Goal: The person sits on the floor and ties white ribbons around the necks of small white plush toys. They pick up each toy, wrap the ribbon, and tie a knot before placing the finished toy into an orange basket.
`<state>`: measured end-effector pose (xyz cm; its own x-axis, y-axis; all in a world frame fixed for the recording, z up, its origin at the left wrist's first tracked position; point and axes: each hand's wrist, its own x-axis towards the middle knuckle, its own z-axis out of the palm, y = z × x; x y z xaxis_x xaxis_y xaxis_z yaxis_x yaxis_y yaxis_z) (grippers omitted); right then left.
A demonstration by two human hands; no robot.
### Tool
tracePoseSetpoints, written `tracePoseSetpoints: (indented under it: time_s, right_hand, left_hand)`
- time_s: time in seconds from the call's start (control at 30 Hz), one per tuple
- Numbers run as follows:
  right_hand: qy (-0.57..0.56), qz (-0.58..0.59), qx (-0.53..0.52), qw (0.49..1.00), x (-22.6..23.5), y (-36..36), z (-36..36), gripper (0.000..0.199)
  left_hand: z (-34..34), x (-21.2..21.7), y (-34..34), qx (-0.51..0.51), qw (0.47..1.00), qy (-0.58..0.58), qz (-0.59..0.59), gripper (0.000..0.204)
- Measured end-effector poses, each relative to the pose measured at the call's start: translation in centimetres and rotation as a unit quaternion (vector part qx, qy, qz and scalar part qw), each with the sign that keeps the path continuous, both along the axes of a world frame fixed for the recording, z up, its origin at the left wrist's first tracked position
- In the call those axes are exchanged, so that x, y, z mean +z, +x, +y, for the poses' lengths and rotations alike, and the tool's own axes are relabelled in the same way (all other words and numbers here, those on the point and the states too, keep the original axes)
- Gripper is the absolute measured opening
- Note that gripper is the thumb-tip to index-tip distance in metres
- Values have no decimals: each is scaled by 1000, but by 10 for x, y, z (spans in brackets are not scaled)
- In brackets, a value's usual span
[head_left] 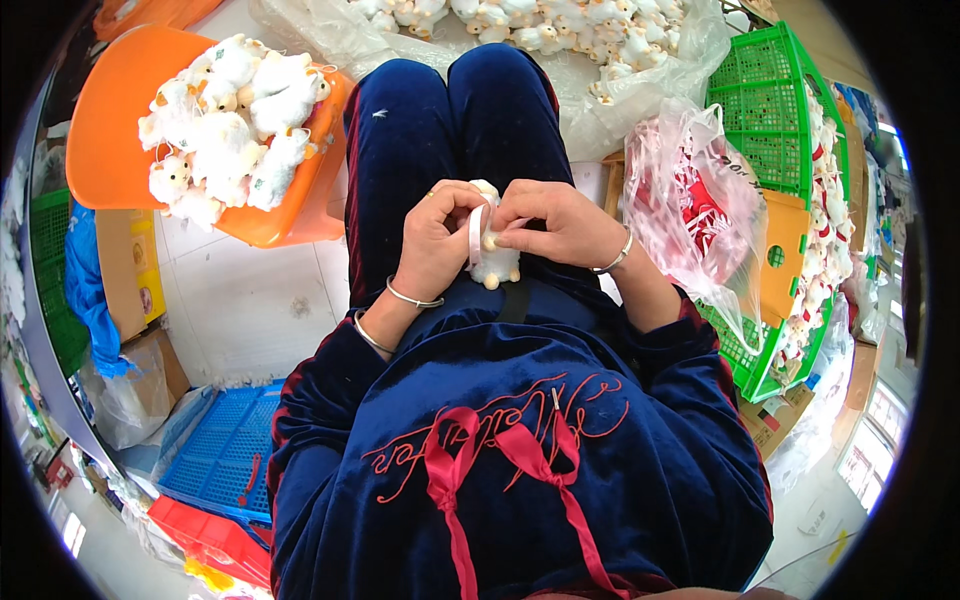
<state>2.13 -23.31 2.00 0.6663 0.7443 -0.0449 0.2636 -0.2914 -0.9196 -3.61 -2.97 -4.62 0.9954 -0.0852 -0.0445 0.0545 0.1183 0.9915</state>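
Observation:
A small white plush toy (492, 266) with yellowish feet stands in my lap, between my two hands. A pale pinkish ribbon (475, 238) hangs in a curve along its left side. My left hand (437, 235) is closed, thumb and fingers pinching the ribbon near the toy's upper part. From the other side my right hand (565, 225) is closed too, its thumb and forefinger pressed together at the toy's front, just below the head. My fingers hide much of the toy's neck, and any ribbon there cannot be made out.
On the left, an orange chair (105, 110) bears a pile of white plush toys (225, 135). More toys (560, 25) lie on plastic sheeting ahead. At right are a clear bag (655, 215) of red-and-white pieces and a green crate (755, 120). A blue crate (222, 450) sits lower left.

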Motion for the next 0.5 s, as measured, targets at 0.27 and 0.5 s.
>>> tracePoseSetpoints:
  time_s: [0.27, 0.5]
  right_hand:
    - [-81, 80, -77, 991, -4, 6, 13, 12]
    - [-129, -149, -96, 976, -18, -1, 29, 17]
  left_hand:
    - [-1, -4, -3, 0, 993, -106, 50, 5]
    - [-2, -5, -4, 0, 997, -81, -4, 6]
